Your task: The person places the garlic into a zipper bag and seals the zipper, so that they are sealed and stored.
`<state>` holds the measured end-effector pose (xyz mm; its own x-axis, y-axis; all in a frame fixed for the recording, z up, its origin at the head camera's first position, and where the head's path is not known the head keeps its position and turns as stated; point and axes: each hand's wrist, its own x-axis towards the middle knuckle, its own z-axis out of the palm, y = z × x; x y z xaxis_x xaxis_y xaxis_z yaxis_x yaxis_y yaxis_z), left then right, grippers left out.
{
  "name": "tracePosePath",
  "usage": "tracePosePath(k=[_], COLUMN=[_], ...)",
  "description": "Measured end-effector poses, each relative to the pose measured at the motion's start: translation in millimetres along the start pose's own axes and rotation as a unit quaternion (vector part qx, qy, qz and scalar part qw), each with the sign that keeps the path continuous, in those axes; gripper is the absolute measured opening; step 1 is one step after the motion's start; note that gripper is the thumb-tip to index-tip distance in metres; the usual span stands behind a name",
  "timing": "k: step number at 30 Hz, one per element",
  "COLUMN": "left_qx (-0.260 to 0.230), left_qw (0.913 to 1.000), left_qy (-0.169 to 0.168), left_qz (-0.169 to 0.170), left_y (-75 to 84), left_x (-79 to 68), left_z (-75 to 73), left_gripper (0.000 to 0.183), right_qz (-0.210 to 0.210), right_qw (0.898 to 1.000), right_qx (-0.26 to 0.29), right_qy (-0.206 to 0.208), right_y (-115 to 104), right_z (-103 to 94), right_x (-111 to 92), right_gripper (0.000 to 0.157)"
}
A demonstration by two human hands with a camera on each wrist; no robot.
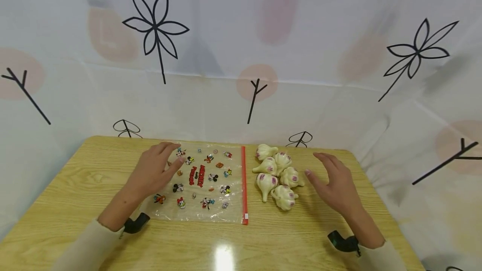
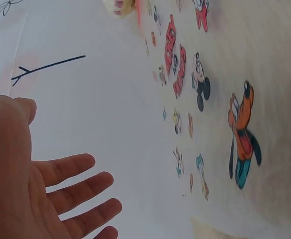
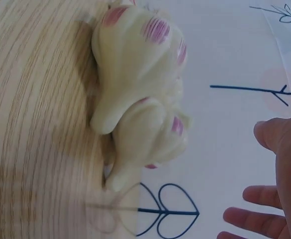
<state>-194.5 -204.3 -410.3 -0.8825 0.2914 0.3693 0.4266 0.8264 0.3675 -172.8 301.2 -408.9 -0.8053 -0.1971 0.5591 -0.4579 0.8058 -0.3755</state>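
A clear zip bag [image 1: 222,210] printed with small cartoon figures lies flat on the table, its red slider strip [image 1: 244,183] on the right side. Over the bag's left part hovers my left hand [image 1: 152,170], fingers spread and relaxed, holding nothing; the left wrist view shows the same loose fingers [image 2: 80,191]. Several garlic bulbs [image 1: 266,183], cream with purple patches, sit in a cluster just right of the strip. To their right my right hand [image 1: 335,181] is held with fingers apart and nothing in it. Two bulbs [image 3: 135,64] show large in the right wrist view.
The wooden table [image 1: 180,246] reaches back to a pale cloth backdrop [image 1: 211,108] with plant drawings. A dark wrist camera [image 1: 136,223] is strapped at the left cuff, and another wrist camera [image 1: 343,241] at the right cuff.
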Motion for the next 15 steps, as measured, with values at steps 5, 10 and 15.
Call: tracePosePath(k=[5,10,15], left_qx=[-0.006,-0.008,-0.009], left_qw=[1.0,0.9998,0.9997], left_qy=[0.0,0.001,-0.003], left_qz=[0.008,0.015,0.023], left_y=[6.8,13.3,18.4], left_x=[-0.5,-1.6,-1.7], left_z=[3.6,7.3,11.5], left_gripper=[0.053,0.051,0.052], right_qz=[-0.012,-0.017,-0.034], right_qw=[1.0,1.0,0.999], right_qx=[0.006,0.008,0.009], right_qy=[-0.003,-0.007,-0.006], right_y=[-7,-12,-16], right_z=[0.7,1.8,3.3], right_x=[0,0,0], right_gripper=[0.054,0.055,0.057])
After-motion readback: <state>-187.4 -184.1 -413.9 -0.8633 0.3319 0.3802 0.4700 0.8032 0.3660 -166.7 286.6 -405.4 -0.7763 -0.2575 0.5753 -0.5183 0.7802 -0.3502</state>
